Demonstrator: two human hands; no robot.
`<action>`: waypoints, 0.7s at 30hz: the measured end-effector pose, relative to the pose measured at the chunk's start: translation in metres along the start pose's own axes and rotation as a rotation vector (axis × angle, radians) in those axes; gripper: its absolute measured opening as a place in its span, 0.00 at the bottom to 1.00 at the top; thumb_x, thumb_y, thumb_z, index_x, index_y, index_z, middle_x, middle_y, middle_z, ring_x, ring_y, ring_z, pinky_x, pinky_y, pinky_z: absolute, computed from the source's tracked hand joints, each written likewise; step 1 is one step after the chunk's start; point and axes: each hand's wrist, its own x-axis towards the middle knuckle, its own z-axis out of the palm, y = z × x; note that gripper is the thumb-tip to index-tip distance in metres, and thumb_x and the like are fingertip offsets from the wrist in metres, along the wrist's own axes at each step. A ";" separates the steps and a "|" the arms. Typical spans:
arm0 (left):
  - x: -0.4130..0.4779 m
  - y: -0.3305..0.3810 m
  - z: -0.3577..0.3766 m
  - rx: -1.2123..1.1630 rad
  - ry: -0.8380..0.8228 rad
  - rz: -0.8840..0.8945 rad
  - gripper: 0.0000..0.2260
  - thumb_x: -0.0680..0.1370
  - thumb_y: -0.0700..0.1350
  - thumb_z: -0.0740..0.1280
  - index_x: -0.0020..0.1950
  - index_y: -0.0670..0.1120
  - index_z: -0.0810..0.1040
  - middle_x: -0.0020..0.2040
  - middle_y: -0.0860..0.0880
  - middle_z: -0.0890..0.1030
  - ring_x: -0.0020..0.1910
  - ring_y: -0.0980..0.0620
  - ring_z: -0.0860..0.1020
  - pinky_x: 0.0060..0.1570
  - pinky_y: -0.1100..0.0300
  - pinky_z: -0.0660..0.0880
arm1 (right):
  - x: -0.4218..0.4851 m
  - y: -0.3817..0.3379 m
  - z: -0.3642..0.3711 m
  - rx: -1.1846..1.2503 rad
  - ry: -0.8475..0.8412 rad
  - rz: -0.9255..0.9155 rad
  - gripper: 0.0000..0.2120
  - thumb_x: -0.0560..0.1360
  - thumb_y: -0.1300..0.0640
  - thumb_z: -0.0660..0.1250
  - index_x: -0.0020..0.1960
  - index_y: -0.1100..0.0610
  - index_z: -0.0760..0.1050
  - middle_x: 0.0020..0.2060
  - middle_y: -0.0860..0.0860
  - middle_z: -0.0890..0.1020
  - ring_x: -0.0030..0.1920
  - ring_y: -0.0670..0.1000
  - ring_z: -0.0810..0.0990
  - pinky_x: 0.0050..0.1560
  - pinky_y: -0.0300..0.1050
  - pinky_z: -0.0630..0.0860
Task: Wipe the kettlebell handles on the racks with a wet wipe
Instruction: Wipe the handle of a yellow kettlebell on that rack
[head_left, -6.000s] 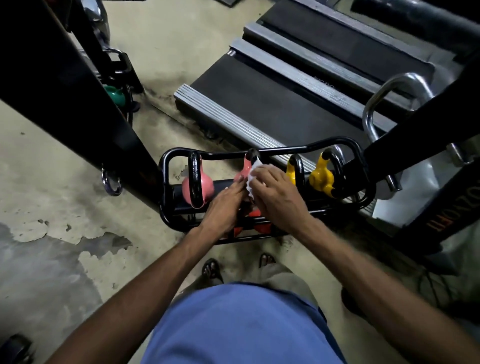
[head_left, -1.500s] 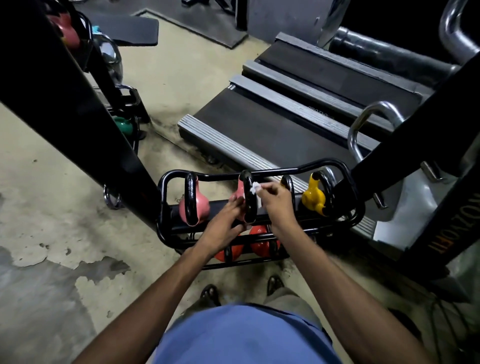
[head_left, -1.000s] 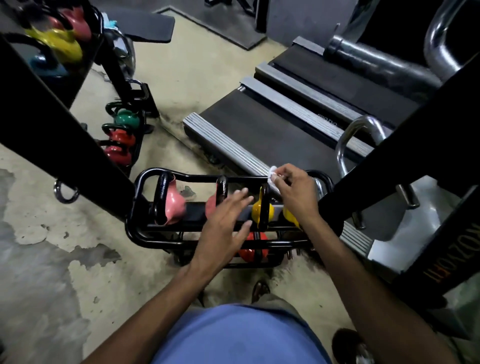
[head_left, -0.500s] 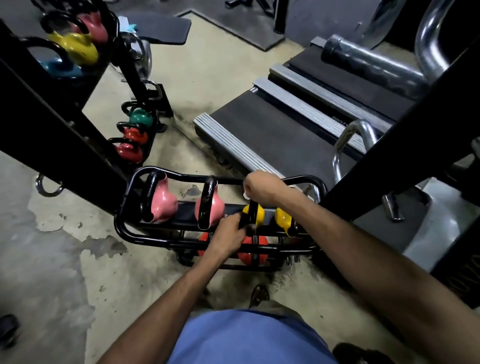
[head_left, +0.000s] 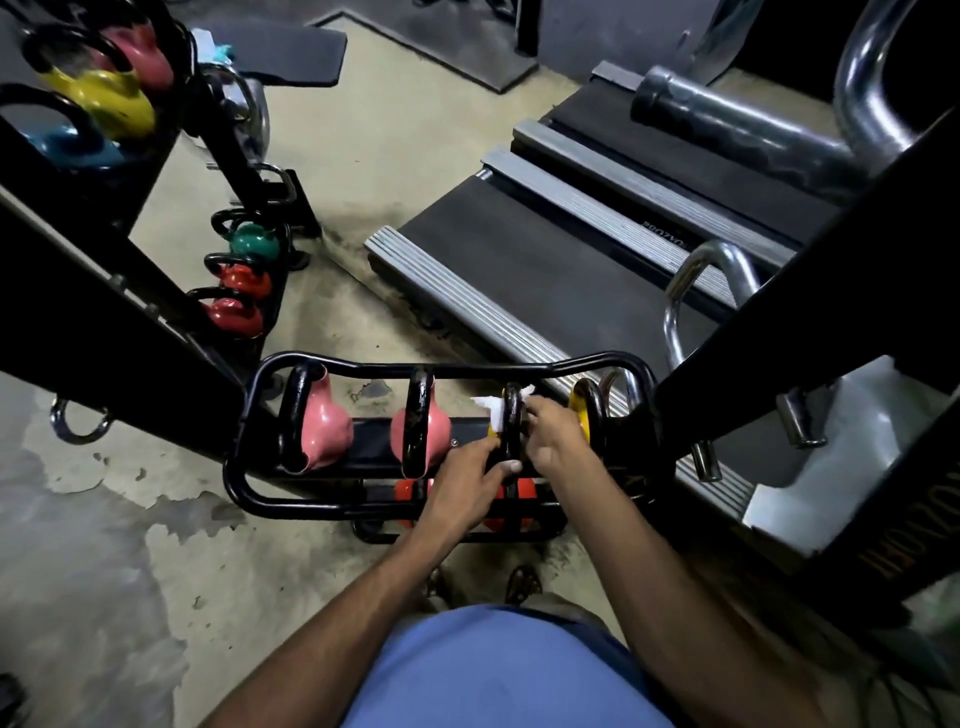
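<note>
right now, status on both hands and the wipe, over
Left hand grips the foot of the black handle. Right hand holds the wet wipe against it. Nothing blocking; yellow kettlebell close on the right.

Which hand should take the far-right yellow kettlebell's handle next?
Right. The right hand pinches the white wet wipe around the third kettlebell's black metal handle, right beside the far-right yellow kettlebell. The left hand holds no wipe; it grips that handle's near end.

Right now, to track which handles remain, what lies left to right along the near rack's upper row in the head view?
Pink kettlebell → second pink kettlebell → black handle with the wet wipe on it → yellow kettlebell.
</note>
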 end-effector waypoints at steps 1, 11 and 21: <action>0.000 -0.001 0.000 -0.001 -0.002 0.009 0.10 0.78 0.53 0.71 0.53 0.48 0.82 0.46 0.50 0.85 0.47 0.50 0.83 0.49 0.50 0.78 | -0.002 -0.001 0.002 -0.033 0.033 -0.057 0.05 0.77 0.63 0.65 0.48 0.63 0.79 0.46 0.66 0.84 0.40 0.58 0.80 0.35 0.44 0.77; 0.008 -0.012 -0.002 0.002 -0.035 0.004 0.12 0.77 0.53 0.73 0.50 0.44 0.82 0.45 0.46 0.87 0.46 0.48 0.84 0.43 0.55 0.75 | -0.012 -0.043 0.044 -1.931 -0.007 -0.838 0.10 0.72 0.64 0.65 0.52 0.60 0.81 0.52 0.58 0.79 0.56 0.61 0.78 0.45 0.51 0.74; 0.007 -0.016 0.003 0.033 0.019 0.034 0.13 0.77 0.55 0.72 0.52 0.46 0.81 0.48 0.46 0.86 0.49 0.46 0.83 0.41 0.56 0.72 | -0.012 -0.042 0.029 -1.370 0.280 -0.746 0.05 0.70 0.57 0.67 0.38 0.58 0.78 0.37 0.54 0.81 0.41 0.58 0.79 0.40 0.49 0.75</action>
